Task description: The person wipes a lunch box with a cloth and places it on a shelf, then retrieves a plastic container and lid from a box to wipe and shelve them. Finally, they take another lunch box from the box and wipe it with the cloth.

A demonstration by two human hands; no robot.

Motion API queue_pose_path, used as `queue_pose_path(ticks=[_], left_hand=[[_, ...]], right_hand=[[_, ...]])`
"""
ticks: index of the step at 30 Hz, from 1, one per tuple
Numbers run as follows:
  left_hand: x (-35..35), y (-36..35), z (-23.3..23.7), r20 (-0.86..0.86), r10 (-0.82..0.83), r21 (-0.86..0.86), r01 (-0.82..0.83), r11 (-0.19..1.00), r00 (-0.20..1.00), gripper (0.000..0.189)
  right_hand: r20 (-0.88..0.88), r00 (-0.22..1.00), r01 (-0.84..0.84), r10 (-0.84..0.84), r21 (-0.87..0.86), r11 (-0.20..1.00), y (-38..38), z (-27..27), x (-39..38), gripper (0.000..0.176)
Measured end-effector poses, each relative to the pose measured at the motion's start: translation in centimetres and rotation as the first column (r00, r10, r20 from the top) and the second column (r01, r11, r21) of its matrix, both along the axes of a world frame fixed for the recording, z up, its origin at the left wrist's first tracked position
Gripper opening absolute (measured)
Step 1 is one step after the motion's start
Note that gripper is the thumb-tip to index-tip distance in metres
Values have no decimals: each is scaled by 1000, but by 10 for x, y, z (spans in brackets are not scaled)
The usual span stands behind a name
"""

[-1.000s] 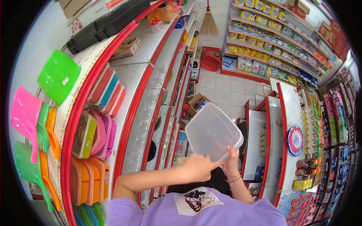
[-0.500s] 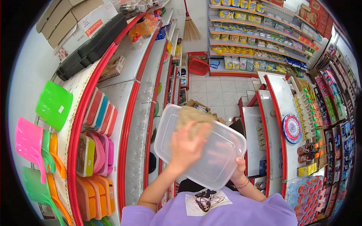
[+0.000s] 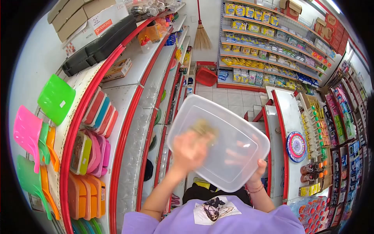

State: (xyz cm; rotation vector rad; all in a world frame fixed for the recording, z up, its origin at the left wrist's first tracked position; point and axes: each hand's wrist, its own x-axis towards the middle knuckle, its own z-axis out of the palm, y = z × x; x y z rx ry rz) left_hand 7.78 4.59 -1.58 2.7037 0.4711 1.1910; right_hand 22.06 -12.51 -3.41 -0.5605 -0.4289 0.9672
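A translucent rectangular plastic lid point(image 3: 222, 163) with rounded corners is held tilted in front of my chest. My right hand point(image 3: 255, 175) grips it at the lower right edge, thumb on the rim, and the fingers show faintly through from behind. On its near face, left of the middle, my left hand point(image 3: 189, 152) presses a crumpled beige-brown cloth point(image 3: 204, 132). That hand and the cloth are smeared by motion, with the fingers closed around the cloth.
Shelving on the left carries plastic dippers point(image 3: 29, 124), food boxes point(image 3: 87, 195) and a black case point(image 3: 95, 48). A counter point(image 3: 282, 113) with bottles stands at right. Stocked shelves point(image 3: 265, 43), a broom point(image 3: 201, 37) and a red basin point(image 3: 205, 77) are at the back.
The lid has shifted right and slightly up in view. My left hand has wiped the cloth from the lid's upper edge down toward its left middle, and the cloth looks more bunched.
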Motion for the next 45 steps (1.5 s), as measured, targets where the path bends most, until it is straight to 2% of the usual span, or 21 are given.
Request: queue_pose_path(ticks=[2,6,9,12,14,17,18,21,23,26,28,30,32,33,35,37,38,40,41,43,45], left_hand=[[1,30,10,-15,227,-105,-228,968,974,36],[44,16,-14,94,263,-195,-241,951,960,34],[62,3,-13,272,221,-494,-61,867,936,35],[64,-30,0,299,11,-567,168,806,954,36],[58,-58,8,303,-277,-414,388,823,912,35],[46,-66,21,56,-142,102,136,985,988,42],[42,-55,26,19,-96,134,93,987,995,47],[39,-22,-4,104,13,63,-20,998,994,48],[32,8,-5,134,267,-21,-266,964,954,44],[38,29,4,287,348,-336,-246,909,893,40],[50,-4,10,190,288,-356,-208,911,939,37],[59,-46,12,192,106,-245,-56,968,976,34],[55,-79,20,202,-166,-161,199,967,965,35],[50,-86,22,173,-199,-96,218,971,965,37],[37,-91,23,108,-262,31,260,965,959,39],[22,-60,16,94,-84,145,70,987,992,39],[17,-39,17,90,63,163,-77,984,994,36],[6,13,17,113,421,5,-425,905,900,38],[8,31,11,283,368,-121,-348,930,886,33],[28,1,19,214,371,-114,-354,928,904,28],[42,-41,23,209,147,-93,-130,987,967,30]], right_hand=[[63,998,-1,2,-16,1000,-5,-7,7,87],[215,975,68,-61,-23,997,-2,-22,17,88],[261,962,98,-80,-57,994,-1,-24,19,88],[324,938,147,-121,-55,988,3,-26,28,89],[157,975,167,-159,-42,985,6,-14,33,88],[132,974,192,-187,-26,981,6,-5,37,88],[134,978,166,-162,-19,986,5,-3,36,88],[98,995,14,-15,12,1000,1,4,36,89],[169,985,-17,20,-15,1000,-3,6,34,88],[184,982,-32,42,-56,998,-3,-1,22,87],[248,969,29,-8,-80,996,7,-11,15,85],[379,919,156,-110,-94,983,17,-22,10,83],[161,980,124,-117,-31,992,22,-13,10,79],[48,992,116,-116,2,993,21,-7,9,78],[72,991,114,-116,28,993,16,6,6,79],[171,972,158,-160,29,987,14,14,12,83],[120,991,54,-59,42,998,3,15,19,84],[194,980,39,-45,34,999,-4,14,26,84],[231,972,30,-36,31,999,-4,14,27,84],[217,976,15,-19,20,1000,4,13,20,83],[173,984,48,-51,26,999,15,10,18,84]])
